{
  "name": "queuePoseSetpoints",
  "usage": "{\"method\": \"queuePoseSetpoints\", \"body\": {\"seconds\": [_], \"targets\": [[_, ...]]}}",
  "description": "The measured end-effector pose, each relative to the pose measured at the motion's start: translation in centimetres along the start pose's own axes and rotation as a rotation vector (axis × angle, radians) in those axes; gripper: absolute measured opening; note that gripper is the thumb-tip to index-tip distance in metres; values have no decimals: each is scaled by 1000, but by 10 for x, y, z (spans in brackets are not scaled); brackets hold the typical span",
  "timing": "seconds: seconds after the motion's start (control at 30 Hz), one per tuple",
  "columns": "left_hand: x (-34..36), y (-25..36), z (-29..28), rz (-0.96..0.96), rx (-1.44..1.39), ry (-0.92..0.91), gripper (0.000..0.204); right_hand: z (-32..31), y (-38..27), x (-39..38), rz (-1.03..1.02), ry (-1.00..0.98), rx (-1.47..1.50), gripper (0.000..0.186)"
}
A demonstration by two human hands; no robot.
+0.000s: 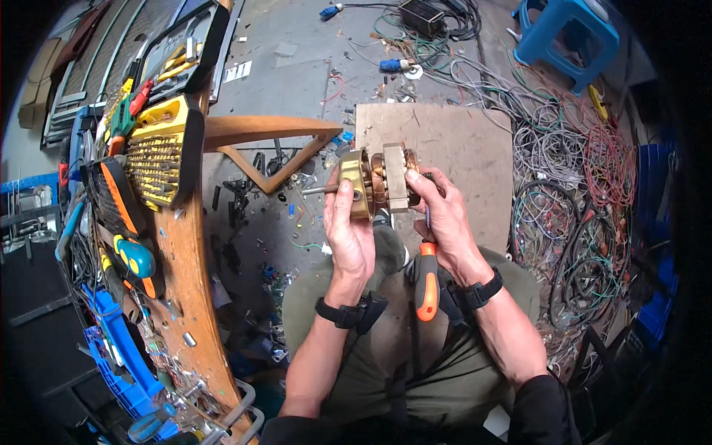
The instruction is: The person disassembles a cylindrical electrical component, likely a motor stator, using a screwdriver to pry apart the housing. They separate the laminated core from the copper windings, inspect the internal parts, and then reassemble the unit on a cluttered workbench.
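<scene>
Both my hands hold a small electric motor in front of me, above my lap. Its laminated steel core (396, 174) has copper windings (379, 178) on either side, and a brass-coloured end cover (354, 169) sits at the left. A metal shaft (319, 190) sticks out leftward from that cover. My left hand (350, 241) is closed around the end cover, thumb on its near side. My right hand (447, 219) grips the core's right end. A screwdriver (426, 285) with an orange and grey handle points down from beneath my right palm; the fingers around its blade are mostly hidden.
A wooden bench (189, 252) at left carries a yellow bit case (159, 152), a teal-handled screwdriver (135, 256) and other tools. Beyond my knees lies a brown board (467, 148). Tangled wires (552, 152) cover the right floor, near a blue stool (567, 41).
</scene>
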State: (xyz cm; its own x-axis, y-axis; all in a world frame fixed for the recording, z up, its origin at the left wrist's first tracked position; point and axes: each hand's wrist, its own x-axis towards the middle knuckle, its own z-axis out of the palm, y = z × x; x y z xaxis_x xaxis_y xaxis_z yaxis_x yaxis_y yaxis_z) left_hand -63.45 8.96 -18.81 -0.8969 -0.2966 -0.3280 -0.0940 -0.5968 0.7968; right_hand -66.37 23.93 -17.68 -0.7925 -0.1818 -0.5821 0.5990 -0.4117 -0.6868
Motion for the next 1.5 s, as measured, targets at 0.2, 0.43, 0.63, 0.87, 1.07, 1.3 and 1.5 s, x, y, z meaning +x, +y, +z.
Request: {"method": "queuePoseSetpoints", "body": {"seconds": [0.2,0.43,0.63,0.87,1.07,1.3,1.5], "targets": [[-1,4,8,-43,-17,23,52,4,3,1,-111,12,-64,49],[4,-5,-7,-93,-105,91,45,4,8,4,-136,48,-113,46],[4,-5,-9,-65,-70,125,36,4,4,1,-88,42,-70,52],[4,-6,-11,-9,-19,153,34,-4,3,5,29,33,-34,61],[4,-8,-8,17,58,164,31,-8,8,9,155,51,4,61],[2,-6,-6,-49,98,127,38,-10,4,7,331,-40,150,55],[5,-9,-18,-82,120,125,41,-12,7,8,330,-94,181,56]]}}
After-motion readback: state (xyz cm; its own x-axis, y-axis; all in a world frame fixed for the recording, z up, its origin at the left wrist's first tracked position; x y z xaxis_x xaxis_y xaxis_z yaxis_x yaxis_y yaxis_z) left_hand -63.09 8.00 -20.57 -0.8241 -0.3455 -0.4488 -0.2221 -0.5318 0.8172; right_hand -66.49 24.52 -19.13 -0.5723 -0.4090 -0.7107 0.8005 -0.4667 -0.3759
